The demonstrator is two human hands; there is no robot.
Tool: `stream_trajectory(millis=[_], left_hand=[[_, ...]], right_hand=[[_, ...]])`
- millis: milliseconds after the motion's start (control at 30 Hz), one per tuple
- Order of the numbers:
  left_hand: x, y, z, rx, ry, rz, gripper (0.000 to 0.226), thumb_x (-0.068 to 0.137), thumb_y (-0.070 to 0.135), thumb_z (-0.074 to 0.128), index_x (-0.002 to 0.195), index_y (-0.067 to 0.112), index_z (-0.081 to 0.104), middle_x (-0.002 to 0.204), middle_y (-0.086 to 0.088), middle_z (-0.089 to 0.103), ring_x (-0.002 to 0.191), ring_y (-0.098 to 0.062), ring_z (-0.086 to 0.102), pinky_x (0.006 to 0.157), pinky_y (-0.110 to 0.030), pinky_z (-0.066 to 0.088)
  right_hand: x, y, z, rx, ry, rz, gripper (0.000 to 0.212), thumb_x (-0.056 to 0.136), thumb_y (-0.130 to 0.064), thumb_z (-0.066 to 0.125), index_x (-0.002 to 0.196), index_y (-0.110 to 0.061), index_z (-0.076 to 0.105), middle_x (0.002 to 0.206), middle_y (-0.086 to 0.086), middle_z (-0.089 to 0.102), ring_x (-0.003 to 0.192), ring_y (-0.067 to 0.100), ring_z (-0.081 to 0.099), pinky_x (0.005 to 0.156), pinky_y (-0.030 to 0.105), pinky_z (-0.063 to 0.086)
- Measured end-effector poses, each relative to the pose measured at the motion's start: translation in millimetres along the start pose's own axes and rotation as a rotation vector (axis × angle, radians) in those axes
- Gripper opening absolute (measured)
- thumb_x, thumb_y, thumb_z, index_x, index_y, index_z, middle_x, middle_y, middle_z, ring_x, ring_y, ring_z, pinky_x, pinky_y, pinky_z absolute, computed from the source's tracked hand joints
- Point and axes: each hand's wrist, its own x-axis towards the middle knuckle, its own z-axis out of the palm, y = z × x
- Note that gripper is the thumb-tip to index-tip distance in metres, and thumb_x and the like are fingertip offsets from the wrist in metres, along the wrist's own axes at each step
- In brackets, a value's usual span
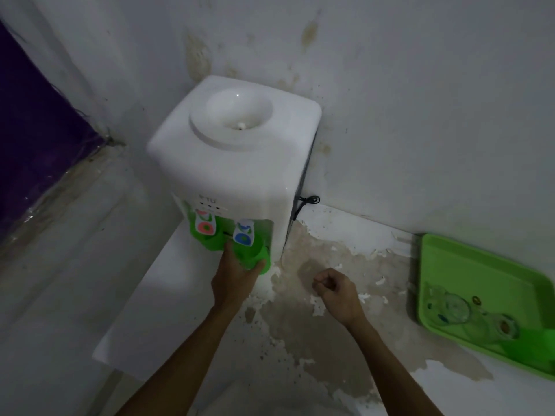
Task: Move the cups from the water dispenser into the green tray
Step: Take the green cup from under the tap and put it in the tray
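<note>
A white water dispenser (240,163) with a green front stands in the wall corner, with a red-marked tap (204,225) and a blue-marked tap (244,234). My left hand (237,277) reaches under the blue tap, its fingers wrapped around a green cup (255,261) at the dispenser's base. My right hand (335,292) hovers over the counter to the right, fingers curled loosely with nothing in them. At the far right the green tray (468,265) lies against the wall. Clear glass cups (453,307) lie in its near end.
The dispenser and tray rest on a white counter (330,235) with peeling, stained paint. A black cord (304,202) hangs behind the dispenser. The counter's left edge drops off beside a purple cloth (36,130).
</note>
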Motion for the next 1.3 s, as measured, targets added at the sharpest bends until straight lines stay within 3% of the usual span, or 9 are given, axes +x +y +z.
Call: stream_trajectory(millis=[233,467,567,667,800,967,1133,1200,1300], left_hand=[[-50,-12,15,-0.022,-0.174,-0.085,0.077,0.059,0.058,0.08,0.122,0.041,0.041,0.113,0.008,0.064,0.101,-0.023,0.064,0.085,-0.041,0.052],[-96,28,51,-0.097,-0.322,0.069,0.073,0.052,0.063,0.08,0.112,0.048,0.042,0.112,0.012,0.065,0.093,-0.013,0.065,0.077,-0.035,0.055],[-110,57,71,-0.117,-0.356,0.176,0.072,0.052,0.065,0.08,0.111,0.046,0.043,0.11,0.014,0.064,0.091,-0.008,0.066,0.075,-0.036,0.057],[-128,88,94,-0.166,-0.395,0.293,0.073,0.057,0.058,0.084,0.116,0.04,0.045,0.111,0.013,0.065,0.092,-0.004,0.067,0.076,-0.036,0.059],[-159,126,132,-0.223,-0.49,0.377,0.071,0.06,0.048,0.088,0.117,0.04,0.046,0.109,0.014,0.067,0.091,0.003,0.067,0.071,-0.021,0.057],[-191,151,181,-0.207,-0.615,0.389,0.074,0.059,0.047,0.088,0.119,0.046,0.044,0.11,0.011,0.069,0.093,-0.001,0.069,0.077,-0.027,0.06],[-204,160,219,-0.134,-0.741,0.389,0.065,0.067,0.029,0.09,0.112,0.044,0.046,0.107,0.016,0.066,0.087,0.014,0.064,0.068,-0.01,0.051],[-205,165,235,-0.087,-0.789,0.368,0.066,0.069,0.023,0.089,0.112,0.044,0.045,0.105,0.018,0.063,0.079,0.02,0.061,0.061,-0.006,0.047],[-202,174,257,-0.063,-0.82,0.35,0.069,0.068,0.014,0.089,0.118,0.036,0.046,0.105,0.011,0.06,0.073,0.015,0.061,0.06,-0.009,0.048]], right_hand=[[-30,14,-19,0.044,0.004,0.023,0.004,0.085,-0.006,0.069,0.084,-0.002,0.068,0.082,0.022,0.071,0.072,0.022,0.062,0.07,0.036,0.052],[-64,46,-54,0.189,0.055,0.123,0.008,0.088,-0.005,0.066,0.085,0.003,0.068,0.081,0.021,0.069,0.076,0.031,0.066,0.071,0.04,0.056],[-76,52,-76,0.355,0.086,0.189,0.01,0.093,-0.009,0.06,0.087,-0.005,0.067,0.085,0.017,0.069,0.074,0.025,0.065,0.058,0.022,0.051],[-90,54,-104,0.57,0.068,0.304,0.017,0.099,-0.028,0.055,0.095,-0.016,0.066,0.094,0.011,0.073,0.068,0.016,0.07,0.056,0.025,0.053],[-101,70,-144,0.886,-0.065,0.427,0.047,0.095,-0.057,0.05,0.116,-0.019,0.069,0.109,0.011,0.077,0.098,0.033,0.075,0.08,0.044,0.062],[-113,101,-193,1.114,-0.064,0.459,0.053,0.092,-0.053,0.057,0.121,-0.009,0.065,0.114,0.021,0.074,0.1,0.033,0.074,0.08,0.04,0.062],[-118,127,-233,0.96,0.134,0.383,0.048,0.092,-0.045,0.06,0.131,-0.018,0.059,0.12,0.008,0.072,0.096,0.02,0.073,0.072,0.034,0.06],[-114,138,-251,0.865,0.265,0.356,0.053,0.09,-0.042,0.065,0.138,-0.024,0.051,0.135,0.004,0.061,0.113,0.021,0.064,0.09,0.041,0.055],[-102,146,-278,0.77,0.432,0.264,0.032,0.086,-0.034,0.073,0.114,-0.033,0.056,0.127,0.001,0.06,0.107,0.015,0.062,0.09,0.037,0.052]])
